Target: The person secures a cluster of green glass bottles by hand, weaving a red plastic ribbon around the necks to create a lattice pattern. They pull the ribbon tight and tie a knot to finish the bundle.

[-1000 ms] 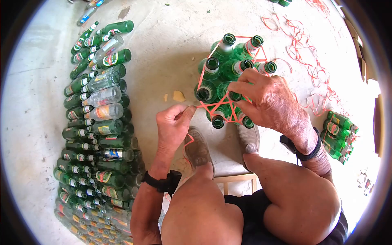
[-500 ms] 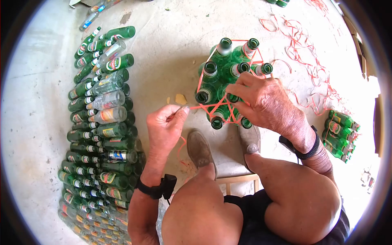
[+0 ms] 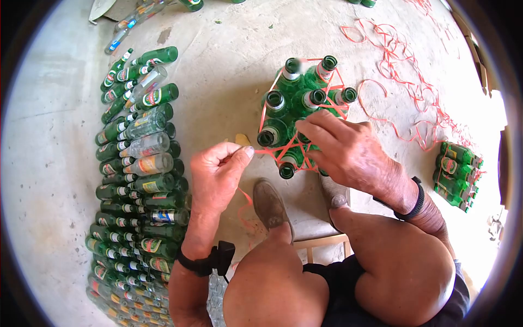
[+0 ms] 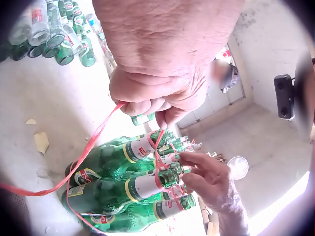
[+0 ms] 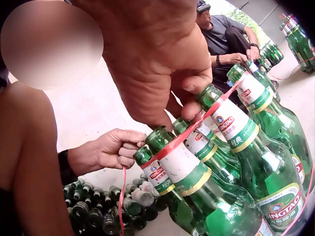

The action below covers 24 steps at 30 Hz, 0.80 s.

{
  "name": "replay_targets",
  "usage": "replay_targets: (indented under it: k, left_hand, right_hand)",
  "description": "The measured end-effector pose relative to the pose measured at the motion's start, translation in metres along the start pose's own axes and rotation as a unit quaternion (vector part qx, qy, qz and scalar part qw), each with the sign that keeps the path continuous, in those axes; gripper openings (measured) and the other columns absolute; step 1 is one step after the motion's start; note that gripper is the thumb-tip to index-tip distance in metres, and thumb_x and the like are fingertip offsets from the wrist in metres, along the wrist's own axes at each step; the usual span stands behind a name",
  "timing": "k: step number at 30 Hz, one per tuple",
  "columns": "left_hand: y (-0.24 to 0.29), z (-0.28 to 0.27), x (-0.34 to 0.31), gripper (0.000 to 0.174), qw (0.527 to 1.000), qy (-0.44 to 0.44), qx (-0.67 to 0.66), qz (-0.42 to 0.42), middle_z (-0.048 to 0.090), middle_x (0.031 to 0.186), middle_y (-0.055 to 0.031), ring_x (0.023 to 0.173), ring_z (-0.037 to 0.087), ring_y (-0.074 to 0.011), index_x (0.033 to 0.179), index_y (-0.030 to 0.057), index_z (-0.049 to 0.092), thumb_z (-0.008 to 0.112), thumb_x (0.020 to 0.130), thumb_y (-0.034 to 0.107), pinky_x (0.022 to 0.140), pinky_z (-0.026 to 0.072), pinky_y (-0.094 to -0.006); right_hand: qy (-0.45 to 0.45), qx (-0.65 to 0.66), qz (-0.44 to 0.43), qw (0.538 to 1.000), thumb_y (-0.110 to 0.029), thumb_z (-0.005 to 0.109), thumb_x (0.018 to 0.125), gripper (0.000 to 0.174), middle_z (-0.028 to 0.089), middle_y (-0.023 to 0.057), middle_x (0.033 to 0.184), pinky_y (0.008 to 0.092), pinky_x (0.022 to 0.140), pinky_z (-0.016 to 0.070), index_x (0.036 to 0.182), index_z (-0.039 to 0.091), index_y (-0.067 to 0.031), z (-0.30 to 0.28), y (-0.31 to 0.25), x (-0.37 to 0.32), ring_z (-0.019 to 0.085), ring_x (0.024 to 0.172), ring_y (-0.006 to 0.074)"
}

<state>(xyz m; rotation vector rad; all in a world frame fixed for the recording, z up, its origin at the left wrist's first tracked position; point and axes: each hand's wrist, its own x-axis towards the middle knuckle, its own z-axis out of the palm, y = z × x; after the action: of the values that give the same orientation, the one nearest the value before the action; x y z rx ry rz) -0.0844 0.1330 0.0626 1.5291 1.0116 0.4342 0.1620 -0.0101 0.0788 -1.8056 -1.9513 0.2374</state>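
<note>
A cluster of upright green beer bottles [image 3: 289, 83] stands on the floor before the person, with red plastic strapping [image 3: 262, 115] running round and across their necks. At the near left of the cluster, the left hand [image 3: 212, 177] pinches the strapping between thumb and curled fingers. A loose tail of the strip [image 4: 91, 142] hangs from that hand in the left wrist view. Over the near right bottles, the right hand [image 3: 346, 150] holds a beer bottle [image 3: 303, 137] at its mouth between thumb and fingers. Its palm partly hides the fingertips in the right wrist view.
Rows of lying bottles [image 3: 150, 144] fill the left side. Loose strapping [image 3: 389, 60] trails over the floor at the right, near another bottle bundle [image 3: 452, 171]. Shoes [image 3: 269, 204] flank the near side, before a stool [image 3: 321, 241]. Another person [image 5: 226, 44] sits beyond the bottles.
The left hand has drawn slightly left, away from the cluster, with the strapping in its pinch. The right hand keeps its place at the bottle mouth. The head view has shifted a little.
</note>
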Motion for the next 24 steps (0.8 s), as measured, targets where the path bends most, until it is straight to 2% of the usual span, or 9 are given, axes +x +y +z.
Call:
replay_targets:
  k: [2, 5, 7, 9, 10, 13, 14, 20, 24]
  left_hand:
    - [0.0, 0.0, 0.002, 0.012, 1.0, -0.001, 0.002, 0.004, 0.064, 0.073, 0.0049, 0.066, 0.049, -0.0023, 0.09, -0.0034, 0.078, 0.082, 0.096, 0.006, 0.057, 0.0378, -0.0231]
    - [0.003, 0.003, 0.002, 0.014, 1.0, 0.003, 0.003, -0.001, 0.059, 0.07, 0.0073, 0.065, 0.047, -0.0015, 0.087, -0.0031, 0.076, 0.081, 0.097, 0.006, 0.055, 0.0376, -0.0229]
    - [0.006, 0.003, 0.002, 0.015, 1.0, 0.004, -0.008, -0.021, 0.059, 0.07, 0.0075, 0.064, 0.047, -0.0014, 0.086, -0.003, 0.075, 0.081, 0.097, 0.006, 0.055, 0.0367, -0.0226]
    - [0.003, 0.004, 0.002, 0.014, 1.0, 0.006, -0.011, -0.011, 0.058, 0.069, 0.0076, 0.061, 0.042, -0.001, 0.087, -0.0022, 0.077, 0.082, 0.097, 0.006, 0.053, 0.0309, -0.0237]
    - [0.002, 0.006, 0.003, 0.013, 1.0, 0.005, -0.014, -0.005, 0.057, 0.069, 0.0077, 0.06, 0.04, -0.0008, 0.087, -0.0019, 0.078, 0.082, 0.097, 0.006, 0.052, 0.028, -0.0242]
    - [0.003, 0.007, 0.003, 0.013, 0.999, -0.002, -0.033, -0.019, 0.058, 0.07, 0.0072, 0.061, 0.042, -0.0009, 0.088, -0.002, 0.078, 0.082, 0.096, 0.006, 0.053, 0.0293, -0.0239]
    - [0.004, 0.008, 0.002, 0.013, 1.0, -0.004, -0.024, -0.015, 0.059, 0.07, 0.007, 0.061, 0.042, -0.001, 0.088, -0.0021, 0.078, 0.082, 0.096, 0.006, 0.053, 0.0298, -0.0237]
    - [0.004, 0.009, 0.003, 0.012, 0.999, -0.033, -0.004, 0.006, 0.062, 0.072, 0.0061, 0.065, 0.046, -0.0019, 0.088, -0.0022, 0.078, 0.082, 0.096, 0.005, 0.056, 0.0341, -0.0231]
    - [0.013, 0.016, 0.002, 0.014, 0.998, -0.058, -0.007, 0.018, 0.062, 0.071, 0.0069, 0.065, 0.048, -0.0008, 0.088, -0.0024, 0.077, 0.082, 0.097, 0.007, 0.055, 0.0367, -0.0225]
  right_hand:
    - [0.071, 0.059, -0.034, 0.995, -0.02, 0.083, 0.084, 0.042, 0.064, 0.0086, 0.105, 0.0398, 0.058, 0.0603, 0.121, 0.067, -0.0075, -0.004, 0.003, -0.009, 0.073, 0.081, 0.0251]
    - [-0.006, 0.061, -0.04, 0.997, -0.023, 0.087, 0.081, 0.046, 0.064, 0.0095, 0.109, 0.0399, 0.059, 0.0613, 0.119, 0.067, -0.0076, -0.015, -0.002, -0.026, 0.074, 0.083, 0.0253]
    - [-0.087, 0.022, 0.001, 0.996, -0.024, 0.086, 0.082, 0.047, 0.066, 0.0082, 0.112, 0.0386, 0.058, 0.0615, 0.121, 0.067, -0.0087, -0.007, -0.004, -0.039, 0.074, 0.078, 0.0248]
    - [-0.135, 0.001, 0.03, 0.99, -0.025, 0.086, 0.082, 0.049, 0.069, 0.0077, 0.116, 0.0366, 0.059, 0.0619, 0.125, 0.068, -0.009, 0.002, -0.006, -0.044, 0.076, 0.08, 0.0245]
    - [-0.129, -0.007, 0.034, 0.991, -0.023, 0.084, 0.084, 0.044, 0.068, 0.007, 0.113, 0.0367, 0.057, 0.0616, 0.122, 0.066, -0.0093, 0.008, -0.009, -0.045, 0.075, 0.077, 0.0232]
    - [-0.117, -0.004, 0.03, 0.993, -0.02, 0.082, 0.085, 0.036, 0.065, 0.0073, 0.106, 0.0385, 0.057, 0.0611, 0.115, 0.065, -0.0091, 0.015, -0.007, -0.042, 0.074, 0.075, 0.0251]
    - [-0.099, -0.002, 0.014, 0.995, -0.016, 0.078, 0.085, 0.028, 0.059, 0.0089, 0.098, 0.0391, 0.058, 0.0609, 0.107, 0.063, -0.007, 0.019, -0.006, -0.044, 0.072, 0.076, 0.0258]
    - [-0.126, -0.02, -0.059, 0.99, -0.01, 0.07, 0.08, 0.024, 0.054, 0.0109, 0.097, 0.0391, 0.059, 0.0613, 0.101, 0.06, -0.0036, 0.012, 0.001, -0.041, 0.07, 0.08, 0.026]
    - [-0.148, -0.024, -0.092, 0.984, -0.01, 0.07, 0.08, 0.025, 0.054, 0.0105, 0.099, 0.0381, 0.058, 0.0608, 0.102, 0.06, -0.0037, 0.001, 0.008, -0.039, 0.07, 0.079, 0.0252]
